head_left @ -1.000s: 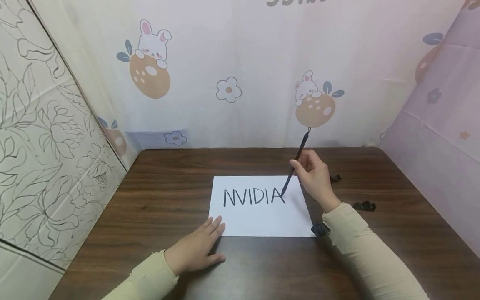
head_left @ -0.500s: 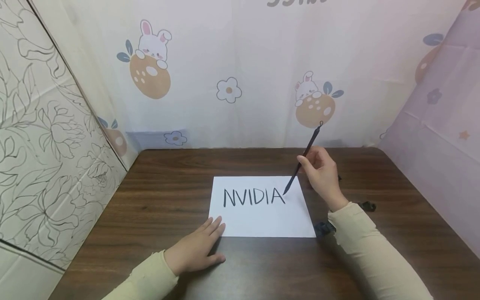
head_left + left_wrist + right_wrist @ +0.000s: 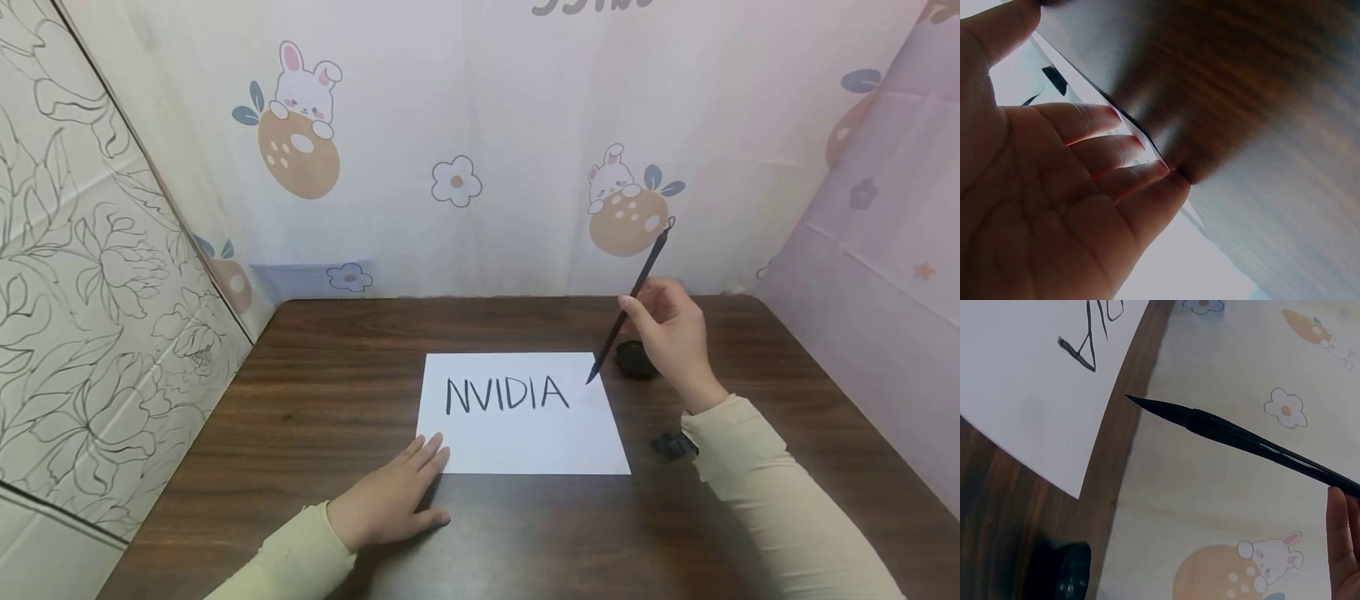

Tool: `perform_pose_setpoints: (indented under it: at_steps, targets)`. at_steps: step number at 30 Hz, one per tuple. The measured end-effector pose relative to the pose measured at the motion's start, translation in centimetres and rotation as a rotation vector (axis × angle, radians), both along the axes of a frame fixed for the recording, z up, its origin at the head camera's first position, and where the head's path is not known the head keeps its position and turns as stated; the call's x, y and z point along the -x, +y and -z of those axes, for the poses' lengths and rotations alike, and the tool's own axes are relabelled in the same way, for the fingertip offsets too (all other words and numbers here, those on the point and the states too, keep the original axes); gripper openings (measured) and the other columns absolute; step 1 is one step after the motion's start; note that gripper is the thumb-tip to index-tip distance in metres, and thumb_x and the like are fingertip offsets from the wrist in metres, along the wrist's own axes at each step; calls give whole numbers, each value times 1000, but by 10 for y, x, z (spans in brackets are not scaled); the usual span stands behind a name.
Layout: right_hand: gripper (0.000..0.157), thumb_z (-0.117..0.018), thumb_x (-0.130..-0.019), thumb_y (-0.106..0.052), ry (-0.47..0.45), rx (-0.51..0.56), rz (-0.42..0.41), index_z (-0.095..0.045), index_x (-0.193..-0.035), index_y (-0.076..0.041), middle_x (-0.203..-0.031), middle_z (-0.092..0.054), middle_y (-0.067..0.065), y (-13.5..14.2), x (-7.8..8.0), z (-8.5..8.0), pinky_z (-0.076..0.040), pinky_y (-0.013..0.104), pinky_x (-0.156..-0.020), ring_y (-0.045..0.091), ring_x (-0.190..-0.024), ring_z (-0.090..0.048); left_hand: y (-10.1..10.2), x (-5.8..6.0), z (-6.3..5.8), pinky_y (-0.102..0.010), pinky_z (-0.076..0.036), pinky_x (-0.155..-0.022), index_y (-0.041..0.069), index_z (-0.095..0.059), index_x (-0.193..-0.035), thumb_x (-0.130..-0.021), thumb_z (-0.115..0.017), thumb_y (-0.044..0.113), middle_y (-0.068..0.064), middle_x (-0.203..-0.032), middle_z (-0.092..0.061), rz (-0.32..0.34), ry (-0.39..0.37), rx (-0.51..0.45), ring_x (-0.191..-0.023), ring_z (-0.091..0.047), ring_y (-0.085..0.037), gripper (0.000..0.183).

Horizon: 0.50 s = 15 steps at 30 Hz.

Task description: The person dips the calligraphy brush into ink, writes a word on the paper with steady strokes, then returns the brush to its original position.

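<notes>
My right hand (image 3: 671, 337) pinches a black calligraphy brush (image 3: 632, 304) by the handle, bristles down and loop end up. In the right wrist view the brush's pointed bristles (image 3: 1159, 409) appear raised off the paper. White paper (image 3: 517, 446) lies on the table, with "NVIDIA" in black strokes (image 3: 506, 395) across its upper half. My left hand (image 3: 397, 492) lies flat with spread fingers, its fingertips on the paper's lower left corner. The left wrist view shows the palm (image 3: 1041, 219) and the straight fingers at the paper's edge.
A dark round object (image 3: 635, 360), like a small dish, stands right of the paper, partly behind my right hand. Another small black object (image 3: 670, 446) sits by the right sleeve. Patterned cloth (image 3: 517, 225) hangs behind the brown wooden table (image 3: 337, 375).
My right hand has moved right and slightly up with the brush, whose tip has left the letter A. The dark round object has come into view. The left hand has stayed still.
</notes>
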State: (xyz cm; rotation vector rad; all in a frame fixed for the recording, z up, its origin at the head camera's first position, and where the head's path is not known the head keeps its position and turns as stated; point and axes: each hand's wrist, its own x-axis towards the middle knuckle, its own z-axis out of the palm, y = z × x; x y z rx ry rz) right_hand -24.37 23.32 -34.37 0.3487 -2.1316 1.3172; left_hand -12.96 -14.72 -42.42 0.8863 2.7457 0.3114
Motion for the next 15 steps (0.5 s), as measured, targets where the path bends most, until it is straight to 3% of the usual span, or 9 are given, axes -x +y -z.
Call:
perform_pose_setpoints:
  at_steps: [15]
  targets:
    - [27, -70, -91, -13, -2, -94, 138, -62, -113, -1, -75, -60, -23, 35, -6, -20, -47, 8, -57, -9, -57, -59, -1, 1, 3, -51, -34, -115, 4, -38, -150, -90, -63, 50, -17, -159, -31, 3, 16, 4, -146, -30, -39, 79]
